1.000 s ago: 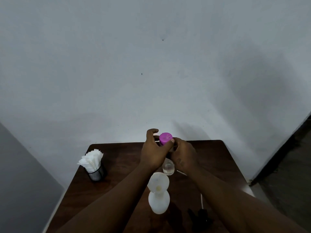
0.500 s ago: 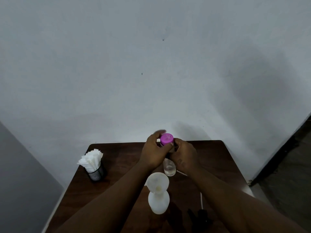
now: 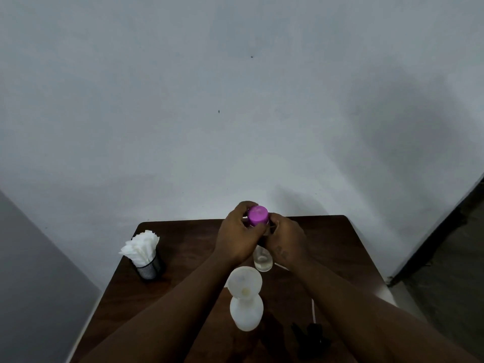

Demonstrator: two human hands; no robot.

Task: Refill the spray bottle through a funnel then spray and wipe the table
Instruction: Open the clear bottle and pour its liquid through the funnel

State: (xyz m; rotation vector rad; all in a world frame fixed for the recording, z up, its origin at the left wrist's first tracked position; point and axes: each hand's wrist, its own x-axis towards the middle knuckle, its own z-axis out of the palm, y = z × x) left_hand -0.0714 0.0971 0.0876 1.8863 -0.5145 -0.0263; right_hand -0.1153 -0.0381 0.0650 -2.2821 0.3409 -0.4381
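Dark wooden bench (image 3: 183,258), set against a plain pale wall (image 3: 235,100). Nearest edge, right of centre: black spray-trigger head (image 3: 313,334) lying on the bench, its thin white dip tube (image 3: 313,309) pointing away from the viewer. Just left of it: translucent white spray bottle (image 3: 246,314), upright, cap off, with a white funnel (image 3: 245,281) seated in its neck. Beyond the funnel: clear refill bottle (image 3: 262,260), a little clear liquid visible in its lower part, held at mid-bench between both hands; whether its base touches the bench cannot be told. Right hand (image 3: 286,241): grip clenched round the upper body of the clear refill bottle. Left hand (image 3: 237,237): grip closed with thumb and fingers round the magenta cap (image 3: 258,215), which sits on top of the bottle. Both forearms bare, reaching in from the near edge on either side of the spray bottle. Far left of the bench: black mesh holder (image 3: 149,268), upright, filled with folded white paper napkins (image 3: 140,247), well apart from the bottles.
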